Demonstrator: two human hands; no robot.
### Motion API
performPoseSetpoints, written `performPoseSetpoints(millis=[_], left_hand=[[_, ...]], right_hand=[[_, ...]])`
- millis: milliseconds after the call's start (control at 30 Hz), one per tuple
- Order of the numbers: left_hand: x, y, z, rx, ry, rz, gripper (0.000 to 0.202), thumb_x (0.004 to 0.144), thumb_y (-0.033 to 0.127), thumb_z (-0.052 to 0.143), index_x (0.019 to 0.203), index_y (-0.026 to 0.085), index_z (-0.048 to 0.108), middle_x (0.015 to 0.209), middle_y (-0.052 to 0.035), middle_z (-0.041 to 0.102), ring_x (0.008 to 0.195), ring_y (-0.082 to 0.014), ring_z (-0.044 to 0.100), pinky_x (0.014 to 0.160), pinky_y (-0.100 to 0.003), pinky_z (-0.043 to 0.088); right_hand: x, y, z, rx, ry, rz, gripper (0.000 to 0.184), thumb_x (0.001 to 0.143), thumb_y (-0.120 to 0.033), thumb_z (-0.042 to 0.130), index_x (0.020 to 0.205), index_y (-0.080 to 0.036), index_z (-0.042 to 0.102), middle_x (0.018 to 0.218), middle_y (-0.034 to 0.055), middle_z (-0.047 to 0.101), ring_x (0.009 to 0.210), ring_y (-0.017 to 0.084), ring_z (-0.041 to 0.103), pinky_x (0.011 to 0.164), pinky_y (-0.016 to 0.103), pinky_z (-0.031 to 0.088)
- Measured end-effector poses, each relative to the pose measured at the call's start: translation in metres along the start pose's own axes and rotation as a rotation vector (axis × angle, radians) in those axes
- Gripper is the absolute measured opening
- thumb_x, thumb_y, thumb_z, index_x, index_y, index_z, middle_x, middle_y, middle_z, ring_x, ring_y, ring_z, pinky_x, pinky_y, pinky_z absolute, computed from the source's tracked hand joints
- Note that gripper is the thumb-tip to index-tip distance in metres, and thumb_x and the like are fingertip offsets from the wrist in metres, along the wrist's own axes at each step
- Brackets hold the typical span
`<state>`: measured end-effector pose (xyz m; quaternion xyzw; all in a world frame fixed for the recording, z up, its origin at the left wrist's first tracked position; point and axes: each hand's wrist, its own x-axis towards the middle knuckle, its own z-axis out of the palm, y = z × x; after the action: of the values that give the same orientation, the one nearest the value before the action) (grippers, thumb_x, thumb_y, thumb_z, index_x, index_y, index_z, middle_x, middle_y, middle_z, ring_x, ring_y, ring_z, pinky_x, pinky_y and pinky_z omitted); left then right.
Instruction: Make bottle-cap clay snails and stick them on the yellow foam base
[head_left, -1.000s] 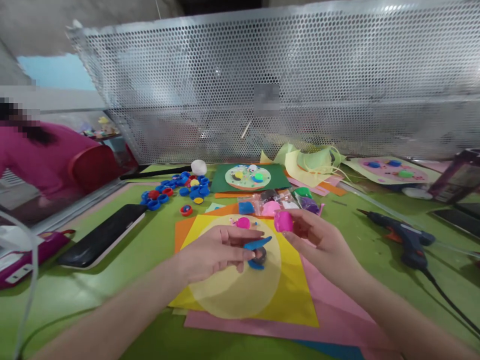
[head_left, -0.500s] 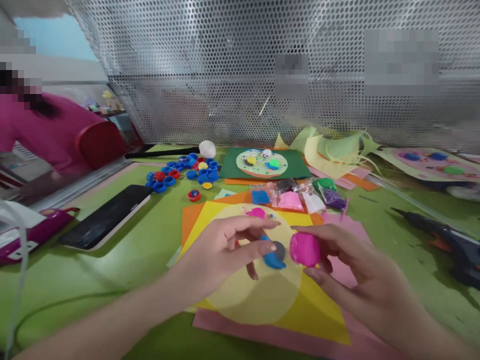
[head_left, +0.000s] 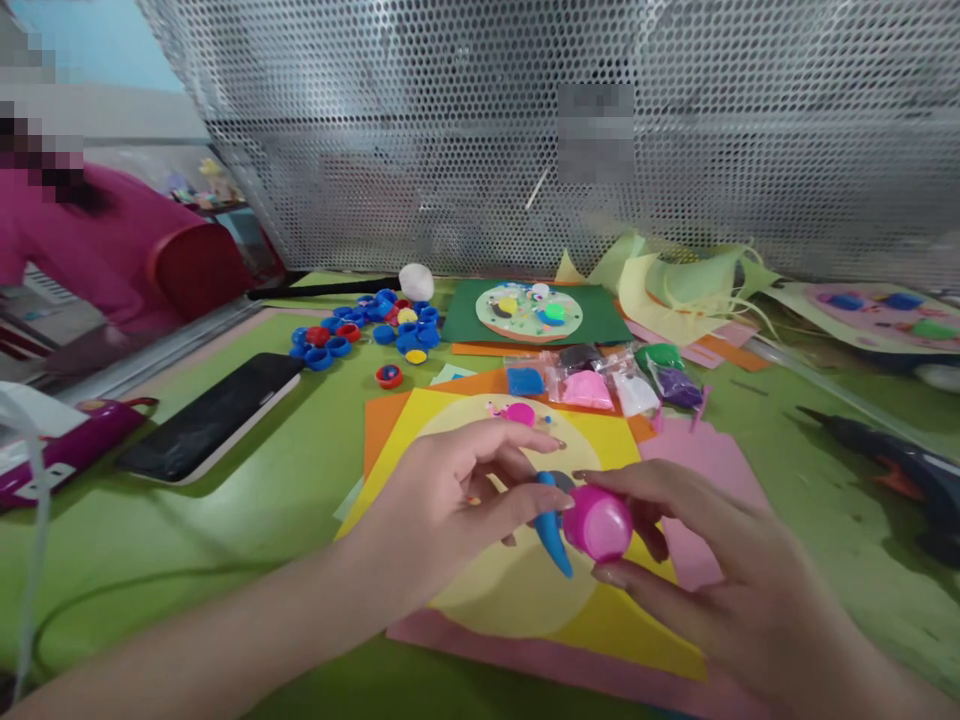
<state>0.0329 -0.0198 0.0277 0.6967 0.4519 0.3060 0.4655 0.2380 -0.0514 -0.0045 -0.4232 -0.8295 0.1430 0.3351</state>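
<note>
My left hand [head_left: 457,495] is closed around a strip of blue modelling clay [head_left: 553,540], which hangs down between thumb and fingers. In my right hand [head_left: 720,560], a magenta bottle cap [head_left: 602,525] is pinched between thumb and fingertips, its pale round face turned toward me. The cap is right beside the clay strip; whether they touch I cannot tell. Beneath both hands lies a cream paper circle [head_left: 517,600] on a yellow sheet [head_left: 637,640]. Another magenta piece [head_left: 520,413] sits near the circle's top. A dark grey disc behind my fingers is partly hidden.
Bags of clay [head_left: 589,388] lie behind the sheets, near a decorated circle [head_left: 491,320] on green card. Coloured bottle caps [head_left: 330,345] and a phone [head_left: 214,415] are at left, a glue gun [head_left: 892,460] at right. A person in pink [head_left: 112,230] sits far left.
My right hand has tilted the magenta cap so its round face shows, and brought it left toward the blue clay. The clay strip now hangs straighter and more upright.
</note>
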Motion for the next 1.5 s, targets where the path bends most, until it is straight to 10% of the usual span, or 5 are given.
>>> performPoseSetpoints(millis=[700, 967, 1500], left_hand=[[-0.007, -0.006, 0.001, 0.184, 0.056, 0.284, 0.027, 0.086, 0.035, 0.051, 0.103, 0.019, 0.063, 0.082, -0.0031, 0.071, 0.067, -0.0128, 0.065, 0.055, -0.018, 0.052], [-0.002, -0.01, -0.01, 0.35, 0.046, 0.724, 0.062, 0.067, 0.044, 0.071, 0.123, 0.025, 0.052, 0.117, -0.0066, 0.062, 0.11, -0.0233, 0.055, 0.097, -0.033, 0.042], [-0.002, -0.009, 0.001, 0.459, 0.135, 0.805, 0.059, 0.066, 0.039, 0.073, 0.12, 0.023, 0.055, 0.105, -0.0074, 0.069, 0.104, -0.0243, 0.061, 0.093, -0.037, 0.048]], right_hand=[[-0.002, -0.001, 0.003, 0.073, -0.067, -0.003, 0.034, 0.081, -0.022, 0.059, 0.112, -0.027, 0.044, 0.082, 0.0, 0.06, 0.059, 0.011, 0.056, 0.052, 0.019, 0.05], [-0.004, -0.004, -0.009, 0.107, 0.017, 0.013, 0.028, 0.086, -0.032, 0.055, 0.111, -0.029, 0.044, 0.086, -0.001, 0.059, 0.071, 0.011, 0.06, 0.059, 0.017, 0.051], [-0.004, -0.007, -0.005, 0.204, 0.024, 0.028, 0.035, 0.081, -0.029, 0.062, 0.11, -0.031, 0.044, 0.086, -0.002, 0.058, 0.064, 0.011, 0.054, 0.057, 0.018, 0.048]])
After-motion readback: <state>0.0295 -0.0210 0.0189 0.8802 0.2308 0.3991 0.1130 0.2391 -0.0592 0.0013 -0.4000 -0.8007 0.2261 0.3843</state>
